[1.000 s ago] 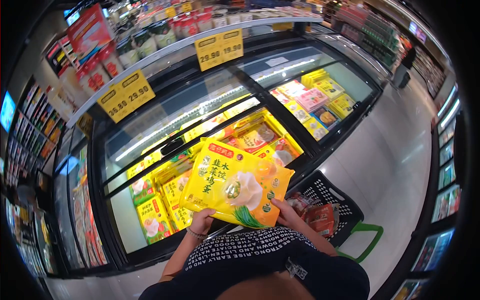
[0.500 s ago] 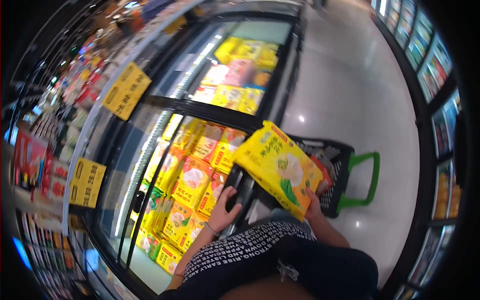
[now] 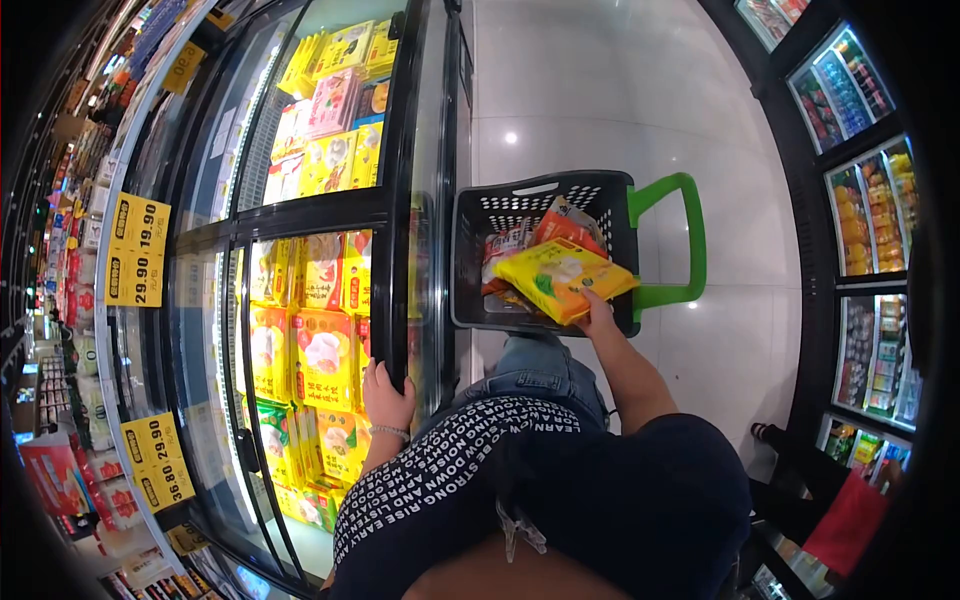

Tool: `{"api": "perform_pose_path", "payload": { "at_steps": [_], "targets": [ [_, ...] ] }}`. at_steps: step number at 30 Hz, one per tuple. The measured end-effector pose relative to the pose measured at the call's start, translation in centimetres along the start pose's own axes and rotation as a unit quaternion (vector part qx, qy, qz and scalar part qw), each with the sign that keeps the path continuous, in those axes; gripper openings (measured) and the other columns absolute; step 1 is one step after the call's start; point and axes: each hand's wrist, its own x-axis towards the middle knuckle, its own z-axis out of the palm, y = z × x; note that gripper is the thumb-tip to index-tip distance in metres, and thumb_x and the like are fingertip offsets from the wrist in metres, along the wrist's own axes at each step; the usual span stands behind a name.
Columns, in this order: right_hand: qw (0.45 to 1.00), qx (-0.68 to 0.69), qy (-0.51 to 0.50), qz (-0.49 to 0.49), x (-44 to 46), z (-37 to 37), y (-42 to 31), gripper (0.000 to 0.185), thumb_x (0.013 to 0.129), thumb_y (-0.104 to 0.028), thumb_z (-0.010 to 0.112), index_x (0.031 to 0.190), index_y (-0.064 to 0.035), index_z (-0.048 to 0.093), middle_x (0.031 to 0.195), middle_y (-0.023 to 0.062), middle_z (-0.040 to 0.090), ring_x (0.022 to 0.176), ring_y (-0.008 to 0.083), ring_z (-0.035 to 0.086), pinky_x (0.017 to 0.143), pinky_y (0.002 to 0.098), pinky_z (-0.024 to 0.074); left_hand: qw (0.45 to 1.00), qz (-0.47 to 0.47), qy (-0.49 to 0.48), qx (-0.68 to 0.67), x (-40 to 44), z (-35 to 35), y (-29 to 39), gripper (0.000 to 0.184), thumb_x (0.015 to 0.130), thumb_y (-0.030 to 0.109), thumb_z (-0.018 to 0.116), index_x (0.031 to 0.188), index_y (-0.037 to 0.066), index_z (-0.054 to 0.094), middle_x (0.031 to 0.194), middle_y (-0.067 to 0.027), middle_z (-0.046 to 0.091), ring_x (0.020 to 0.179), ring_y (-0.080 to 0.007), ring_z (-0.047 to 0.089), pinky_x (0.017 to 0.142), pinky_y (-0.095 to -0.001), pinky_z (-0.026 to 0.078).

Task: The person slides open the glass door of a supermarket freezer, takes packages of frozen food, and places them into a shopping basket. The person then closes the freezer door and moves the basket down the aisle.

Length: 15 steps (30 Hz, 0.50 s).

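Observation:
My right hand [image 3: 597,316] grips the near right corner of a yellow bag of frozen dumplings [image 3: 560,275]. The bag lies tilted over a dark grey shopping basket [image 3: 461,265] with a raised green handle [image 3: 697,240]. Under and behind the bag, a red-orange package [image 3: 578,222] and a whitish-red package [image 3: 497,246] sit in the basket. At the inner edge of the chest freezer [image 3: 398,290], my left hand [image 3: 388,402] rests with its fingers apart, holding nothing. Beyond its fingertips, yellow and orange food packages [image 3: 322,355] stand in rows inside the freezer.
Yellow price signs [image 3: 136,250] hang along the freezer's far side. Pale floor tiles [image 3: 620,90] run between this freezer and glass-door refrigerators [image 3: 868,210] on the right. A person in red and black [image 3: 845,525] is at the lower right.
The yellow bag has moved down into the basket's opening, with my right hand still on it. My view has turned, bringing the whole basket into sight. The left hand stays at the freezer edge.

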Motion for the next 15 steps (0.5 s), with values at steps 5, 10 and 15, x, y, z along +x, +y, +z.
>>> {"api": "perform_pose_path", "payload": {
  "at_steps": [5,10,15],
  "targets": [
    [0.835,-0.52,0.047,-0.176,4.9,-0.9,-0.5,0.046,0.07,-0.004,0.059,0.115,-0.0043,0.049,0.103,0.012,0.059,0.094,0.0252,0.059,0.081,0.0324,0.046,1.0,-0.01,-0.004,0.002,0.0,-0.1,0.1,0.051,0.069,0.02,0.061,0.11,-0.006,0.045,0.12,-0.0264,0.043,0.11,-0.041,0.042,0.094,-0.0448,0.035],
    [0.762,-0.623,0.02,-0.176,7.8,2.1,-1.6,0.063,0.067,-0.023,0.061,0.123,-0.0049,0.039,0.103,0.0219,0.058,0.096,0.0337,0.057,0.084,0.0391,0.0434,1.0,-0.013,-0.01,0.009,0.1,-0.3,0.5,0.052,0.069,0.019,0.064,0.11,-0.007,0.043,0.12,-0.0265,0.043,0.109,-0.0409,0.043,0.093,-0.0431,0.036],
    [0.715,-0.663,-0.116,-0.191,5.4,5.3,-4.3,0.066,0.07,-0.021,0.06,0.129,-0.0071,0.034,0.104,0.0225,0.058,0.093,0.0327,0.058,0.081,0.0372,0.0449,0.999,-0.03,-0.022,-0.007,0.2,-0.5,0.5,0.049,0.069,0.019,0.062,0.107,-0.007,0.047,0.121,-0.0264,0.042,0.111,-0.0404,0.042,0.094,-0.0439,0.035]
  ]
}}
